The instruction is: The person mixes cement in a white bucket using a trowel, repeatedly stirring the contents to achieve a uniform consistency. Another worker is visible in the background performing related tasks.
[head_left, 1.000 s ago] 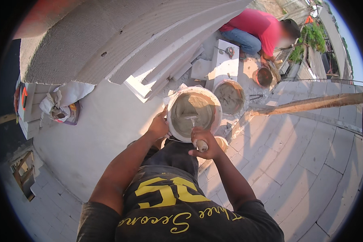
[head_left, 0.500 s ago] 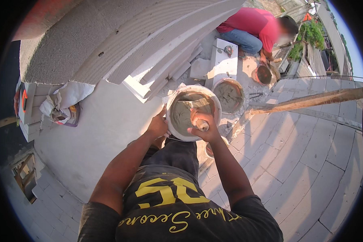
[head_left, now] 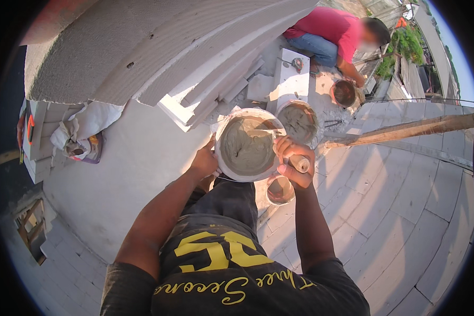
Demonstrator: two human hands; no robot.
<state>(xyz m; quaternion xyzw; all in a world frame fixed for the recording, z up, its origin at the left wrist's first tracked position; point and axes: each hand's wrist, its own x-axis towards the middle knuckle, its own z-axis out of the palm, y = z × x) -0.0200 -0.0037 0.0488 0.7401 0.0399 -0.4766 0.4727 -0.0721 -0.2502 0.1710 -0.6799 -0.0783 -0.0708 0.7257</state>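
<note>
My left hand (head_left: 205, 162) grips the left side of a white round bucket (head_left: 246, 178), its fingers partly hidden by the rim. Wet grey mortar (head_left: 242, 150) fills much of the bucket. Closed round the wooden handle of a trowel (head_left: 300, 164), my right hand (head_left: 294, 158) is at the bucket's right rim. The trowel's blade reaches over the mortar from the right, partly hidden by my fingers. Just beyond stands a second bucket (head_left: 315, 131) with grey mortar in it. A smaller bucket (head_left: 280, 190) sits below my right hand.
Large pale blocks (head_left: 142, 58) are stacked at the upper left. A tape measure (head_left: 297, 65) lies on a white block (head_left: 292, 87). A person in pink (head_left: 326, 29) crouches beside a dark bucket (head_left: 344, 93). A wooden beam (head_left: 405, 130) crosses on the right. A torn sack (head_left: 79, 139) lies left.
My right hand has moved right with the trowel, from over the mortar to the bucket's right rim. The smaller bucket shows more. My left hand stays on the bucket.
</note>
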